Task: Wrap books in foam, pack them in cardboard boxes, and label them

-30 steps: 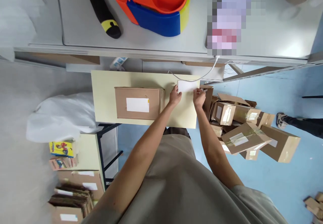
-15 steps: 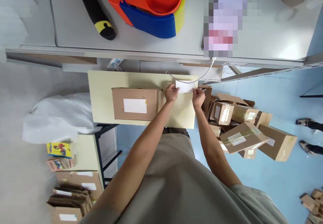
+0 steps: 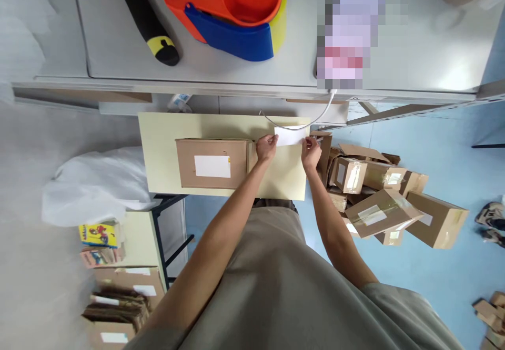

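Observation:
A small blank white sheet of paper (image 3: 290, 135) is pinched at its two sides. My left hand (image 3: 267, 147) is closed on its left edge, and my right hand (image 3: 311, 153) grips the right one. Beneath is a pale yellow board (image 3: 162, 155). On that board, left of my left hand, lies a brown cardboard box (image 3: 187, 163) with a white label (image 3: 213, 166) on top. A thin white cable (image 3: 321, 116) hangs in a loop across the paper's upper part.
Above, the grey table (image 3: 106, 34) bears a black-and-yellow handle (image 3: 148, 19), an orange-and-blue tape dispenser (image 3: 232, 13) and a blurred-out device (image 3: 351, 29). Cardboard boxes (image 3: 382, 213) are piled on the floor at right. White plastic wrapping (image 3: 94, 182) and books (image 3: 100, 239) lie at left.
Both hands keep hold of the paper, almost in the same place. The view has shifted slightly. At the far right, another person's shoes have changed position.

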Demonstrator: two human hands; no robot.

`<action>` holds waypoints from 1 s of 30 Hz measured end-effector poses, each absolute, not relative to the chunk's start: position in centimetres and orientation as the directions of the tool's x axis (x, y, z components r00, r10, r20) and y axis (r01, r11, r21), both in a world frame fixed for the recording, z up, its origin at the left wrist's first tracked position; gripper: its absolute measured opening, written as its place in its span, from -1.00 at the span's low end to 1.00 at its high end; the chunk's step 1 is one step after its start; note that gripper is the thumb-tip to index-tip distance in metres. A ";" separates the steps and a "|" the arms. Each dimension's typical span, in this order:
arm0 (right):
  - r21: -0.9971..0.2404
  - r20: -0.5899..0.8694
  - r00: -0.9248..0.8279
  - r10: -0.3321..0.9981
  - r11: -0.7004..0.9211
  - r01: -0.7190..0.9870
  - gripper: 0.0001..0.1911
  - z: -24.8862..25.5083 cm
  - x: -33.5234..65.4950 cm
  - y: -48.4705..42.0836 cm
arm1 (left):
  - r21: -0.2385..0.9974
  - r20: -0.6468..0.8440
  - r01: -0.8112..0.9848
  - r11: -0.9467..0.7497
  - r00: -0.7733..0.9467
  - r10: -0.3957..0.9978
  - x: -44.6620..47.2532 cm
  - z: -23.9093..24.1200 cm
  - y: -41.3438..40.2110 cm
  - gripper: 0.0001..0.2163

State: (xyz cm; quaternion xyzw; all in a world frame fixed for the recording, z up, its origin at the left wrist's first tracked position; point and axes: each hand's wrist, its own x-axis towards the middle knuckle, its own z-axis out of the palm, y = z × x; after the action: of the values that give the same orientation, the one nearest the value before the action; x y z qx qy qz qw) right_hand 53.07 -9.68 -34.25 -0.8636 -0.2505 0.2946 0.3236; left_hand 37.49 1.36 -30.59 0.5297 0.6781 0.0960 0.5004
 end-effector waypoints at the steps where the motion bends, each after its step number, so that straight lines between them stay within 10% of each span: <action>1: -0.698 -0.341 0.701 0.626 -0.668 0.257 -0.56 -34.2 53.2 -9.9 | 0.661 -0.577 0.625 0.415 0.070 0.813 37.6 -30.1 1.2 -0.78; 9: -0.646 -0.082 0.484 0.871 -0.417 0.639 -0.34 -32.0 52.4 -10.4 | 0.769 -0.408 0.617 0.167 0.272 0.872 40.7 -26.6 -0.9 -0.83; 14: -0.742 -0.048 0.601 0.798 -0.431 0.513 -0.51 -31.4 53.6 -9.8 | 0.770 -0.221 0.614 -0.175 0.513 0.829 43.1 -26.1 -1.7 -0.71; 22: -0.827 -0.126 0.842 0.525 -0.524 0.203 -0.55 -31.6 58.7 -10.0 | 0.459 -0.535 0.664 -0.590 0.737 0.414 44.1 -28.9 -0.3 -0.20; 30: -0.752 -0.231 0.875 0.426 -0.649 0.117 -0.59 -33.1 60.1 -9.8 | 0.283 -0.650 0.666 -0.691 0.663 0.373 46.2 -29.5 0.0 -0.13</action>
State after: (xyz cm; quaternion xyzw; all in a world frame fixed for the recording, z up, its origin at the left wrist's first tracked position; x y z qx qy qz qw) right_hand 60.08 -9.76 -33.05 -0.8861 -0.1532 0.1976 0.3902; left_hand 46.16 0.00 -29.48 0.8745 0.2968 -0.2839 0.2580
